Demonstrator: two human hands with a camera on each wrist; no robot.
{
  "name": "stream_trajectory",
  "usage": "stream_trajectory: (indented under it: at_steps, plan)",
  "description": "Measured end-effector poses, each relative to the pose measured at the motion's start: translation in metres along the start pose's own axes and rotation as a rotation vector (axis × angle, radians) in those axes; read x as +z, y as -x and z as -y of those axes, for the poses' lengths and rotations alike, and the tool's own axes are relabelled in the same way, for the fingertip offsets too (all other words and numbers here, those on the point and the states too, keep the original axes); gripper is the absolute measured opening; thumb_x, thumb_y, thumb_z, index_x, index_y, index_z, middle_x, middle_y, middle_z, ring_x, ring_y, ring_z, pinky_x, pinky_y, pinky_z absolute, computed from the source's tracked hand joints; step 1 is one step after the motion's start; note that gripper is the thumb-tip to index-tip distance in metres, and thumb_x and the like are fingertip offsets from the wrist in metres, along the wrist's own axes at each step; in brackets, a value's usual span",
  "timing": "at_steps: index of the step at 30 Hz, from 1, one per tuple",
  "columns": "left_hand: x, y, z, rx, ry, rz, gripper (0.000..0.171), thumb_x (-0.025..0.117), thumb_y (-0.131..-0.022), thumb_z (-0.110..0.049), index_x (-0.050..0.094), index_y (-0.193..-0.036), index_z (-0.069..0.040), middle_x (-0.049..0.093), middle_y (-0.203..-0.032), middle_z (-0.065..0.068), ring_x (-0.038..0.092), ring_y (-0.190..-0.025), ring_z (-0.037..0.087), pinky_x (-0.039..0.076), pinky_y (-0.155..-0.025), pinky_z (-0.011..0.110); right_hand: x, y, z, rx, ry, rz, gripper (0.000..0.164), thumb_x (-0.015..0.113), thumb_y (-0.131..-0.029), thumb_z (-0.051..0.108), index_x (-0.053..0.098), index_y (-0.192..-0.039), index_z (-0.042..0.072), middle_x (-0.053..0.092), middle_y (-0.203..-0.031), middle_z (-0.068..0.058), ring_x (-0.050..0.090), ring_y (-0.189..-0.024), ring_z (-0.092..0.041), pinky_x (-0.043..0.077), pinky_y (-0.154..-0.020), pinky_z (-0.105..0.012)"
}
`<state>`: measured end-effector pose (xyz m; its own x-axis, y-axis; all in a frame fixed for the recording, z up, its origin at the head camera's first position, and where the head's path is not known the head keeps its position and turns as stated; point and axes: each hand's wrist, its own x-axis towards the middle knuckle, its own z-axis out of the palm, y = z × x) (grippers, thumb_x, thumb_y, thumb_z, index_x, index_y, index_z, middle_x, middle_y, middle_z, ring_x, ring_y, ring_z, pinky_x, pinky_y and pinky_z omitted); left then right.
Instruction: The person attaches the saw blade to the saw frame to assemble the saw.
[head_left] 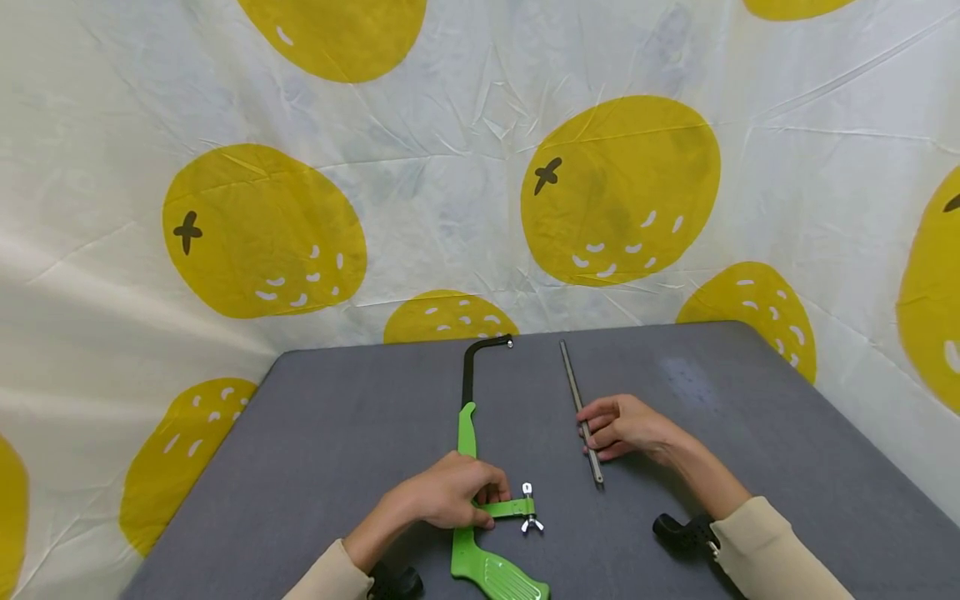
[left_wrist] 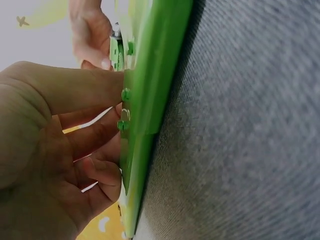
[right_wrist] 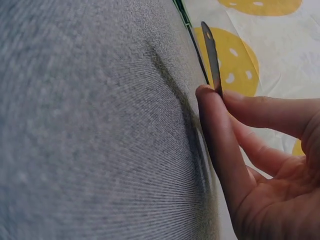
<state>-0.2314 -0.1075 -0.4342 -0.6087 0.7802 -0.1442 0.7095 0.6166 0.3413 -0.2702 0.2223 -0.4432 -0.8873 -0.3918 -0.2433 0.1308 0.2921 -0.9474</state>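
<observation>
A green hacksaw frame [head_left: 467, 429] with a black bent front arm [head_left: 468, 371] lies lengthwise on the table, and no blade spans it. My left hand [head_left: 453, 492] holds its green back near the handle [head_left: 506, 577], with the thumb and fingers on the edge in the left wrist view. A green crosspiece with a silver wing nut [head_left: 532, 525] sticks out to the right of that hand. To the right, my right hand [head_left: 626, 429] pinches a thin grey hacksaw blade [head_left: 572, 375] between thumb and fingers. The blade's holed end [right_wrist: 212, 55] is raised off the cloth, above its shadow.
Grey cloth covers the table [head_left: 360, 408], which has rounded far corners. A white sheet [head_left: 442, 217] with yellow fruit shapes hangs behind and along the sides. Black wrist-worn devices [head_left: 684, 533] sit beneath both sleeves [head_left: 772, 542].
</observation>
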Motion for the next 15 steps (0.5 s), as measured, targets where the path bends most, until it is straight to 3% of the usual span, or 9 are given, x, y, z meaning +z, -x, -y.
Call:
stream_trajectory:
  at_steps: [9, 15]
  plan:
    - [0.0025, 0.0006, 0.0022, 0.022, -0.007, -0.011, 0.025, 0.085, -0.084, -0.027, 0.07, -0.104, -0.031, 0.067, -0.084, -0.023, 0.059, -0.078, -0.012, 0.046, -0.081, 0.014, 0.001, -0.0022, 0.001, -0.013, -0.032, -0.007, 0.054, 0.073, -0.089, -0.002, 0.052, -0.137, -0.01, 0.066, -0.117, -0.021, 0.077, -0.091, -0.022, 0.063, -0.073, -0.036]
    - [0.0021, 0.0007, 0.0044, 0.017, 0.049, 0.009, 0.022, 0.082, -0.089, -0.028, 0.066, -0.104, -0.03, 0.07, -0.09, -0.022, 0.063, -0.084, -0.013, 0.047, -0.087, 0.015, 0.0032, -0.0021, 0.0041, -0.038, -0.039, -0.019, 0.052, 0.073, -0.089, -0.002, 0.053, -0.136, -0.011, 0.065, -0.118, -0.023, 0.077, -0.092, -0.023, 0.063, -0.075, -0.036]
